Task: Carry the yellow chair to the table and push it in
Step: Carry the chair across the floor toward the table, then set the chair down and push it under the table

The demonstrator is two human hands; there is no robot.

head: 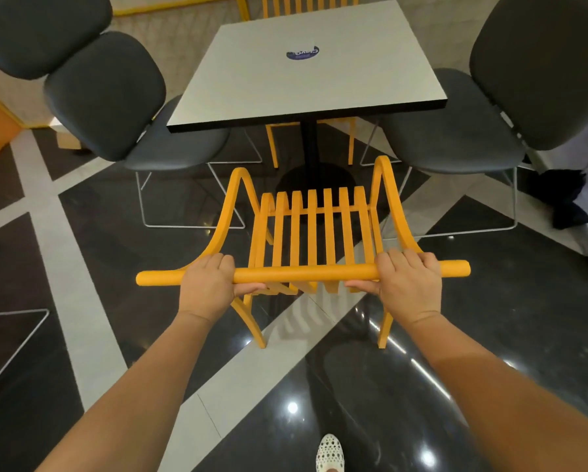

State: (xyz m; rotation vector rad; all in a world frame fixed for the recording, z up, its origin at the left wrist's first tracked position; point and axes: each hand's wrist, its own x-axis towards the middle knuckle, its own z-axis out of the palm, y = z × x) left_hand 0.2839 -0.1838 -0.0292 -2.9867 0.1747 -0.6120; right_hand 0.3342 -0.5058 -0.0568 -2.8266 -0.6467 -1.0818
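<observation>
Yellow chair [314,233] faces the worktop [238,83], near its front edge, not yet pushed in. Both the left hand [208,284] and right hand [409,287] have fingers wrapped tight around the top rail. Grey chairs [115,97] stand close on either side, so an off-centre push could knock the arms against them. The front legs could also strike the pedestal base [314,180], and the glossy floor [490,301] may let the legs skid.
</observation>
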